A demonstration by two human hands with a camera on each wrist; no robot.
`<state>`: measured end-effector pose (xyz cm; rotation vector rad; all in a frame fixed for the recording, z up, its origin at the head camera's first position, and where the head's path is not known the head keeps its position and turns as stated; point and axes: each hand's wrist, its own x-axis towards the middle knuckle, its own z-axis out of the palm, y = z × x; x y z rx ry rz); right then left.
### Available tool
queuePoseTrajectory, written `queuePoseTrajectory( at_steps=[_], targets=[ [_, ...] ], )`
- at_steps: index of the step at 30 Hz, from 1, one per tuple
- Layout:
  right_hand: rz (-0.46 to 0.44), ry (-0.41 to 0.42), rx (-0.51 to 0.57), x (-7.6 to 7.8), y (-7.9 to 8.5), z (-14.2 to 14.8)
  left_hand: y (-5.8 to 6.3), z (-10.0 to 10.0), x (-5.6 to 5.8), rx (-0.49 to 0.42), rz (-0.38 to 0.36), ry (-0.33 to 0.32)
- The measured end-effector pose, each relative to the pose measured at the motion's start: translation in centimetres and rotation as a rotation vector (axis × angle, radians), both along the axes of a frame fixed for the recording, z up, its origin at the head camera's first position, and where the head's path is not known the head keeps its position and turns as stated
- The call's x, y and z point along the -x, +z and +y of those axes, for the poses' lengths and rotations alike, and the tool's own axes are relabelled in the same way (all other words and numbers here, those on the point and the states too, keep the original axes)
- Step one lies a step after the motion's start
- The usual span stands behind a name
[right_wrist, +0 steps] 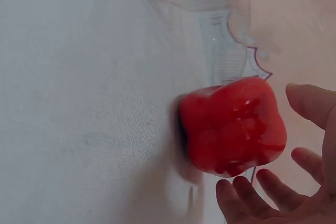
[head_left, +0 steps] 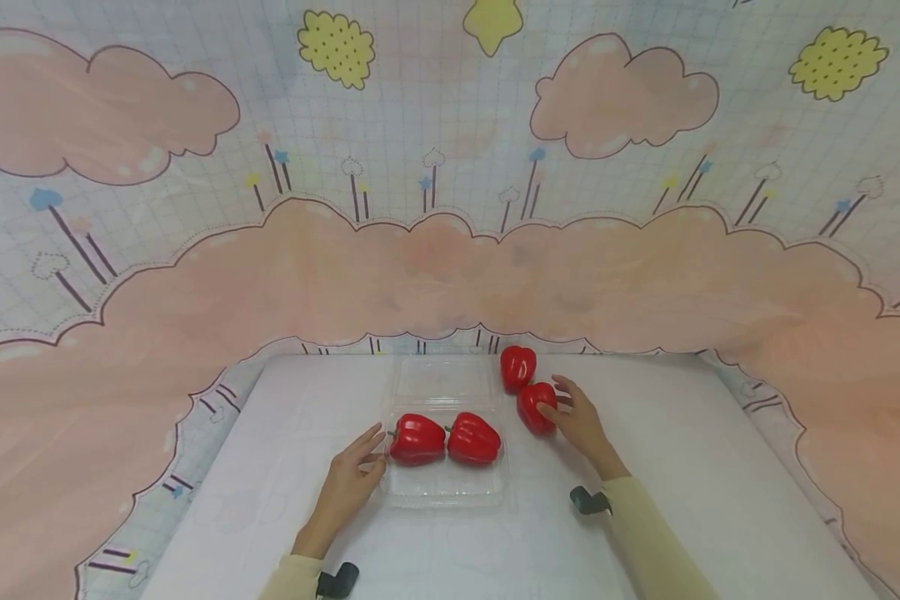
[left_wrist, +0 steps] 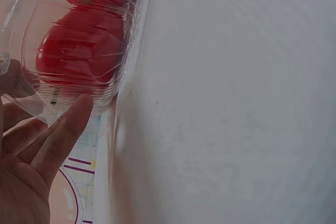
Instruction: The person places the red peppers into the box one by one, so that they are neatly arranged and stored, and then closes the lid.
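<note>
Two red bell peppers lie side by side in a clear plastic clamshell container, the left pepper by my left hand and the other pepper to its right. My left hand rests its extended fingers against the container's left end; in the left wrist view one fingertip overlaps the ribbed wall. On the table right of the container, my right hand spreads its thumb and fingers around a third pepper. The right wrist view shows gaps between the fingertips and this pepper. Another pepper lies just behind it.
The container's lid is folded back flat behind the base. White cloth covers the table. A patterned curtain with clouds and stars rises behind and around the table.
</note>
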<state>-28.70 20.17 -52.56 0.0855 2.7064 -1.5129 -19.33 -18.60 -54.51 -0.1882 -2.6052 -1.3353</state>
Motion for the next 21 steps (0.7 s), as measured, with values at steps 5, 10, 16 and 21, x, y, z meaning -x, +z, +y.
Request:
queuePoseTrajectory(
  at_steps=[5, 10, 16, 21],
  targets=[
    [-0.020, 0.000, -0.036, 0.8, -0.1, -0.2, 0.0, 0.0, -0.1, 0.000, 0.002, -0.002],
    [-0.031, 0.008, -0.066, 1.3, -0.1, -0.3, 0.0, 0.1, -0.2, -0.002, 0.003, -0.004],
    [-0.034, 0.019, -0.082, 1.4, 0.0, -0.3, 0.1, 0.1, -0.2, -0.010, 0.005, -0.003],
    [-0.044, 0.034, -0.095, 1.3, 0.1, -0.1, 0.2, 0.1, -0.2, -0.003, 0.016, -0.006]
  ],
)
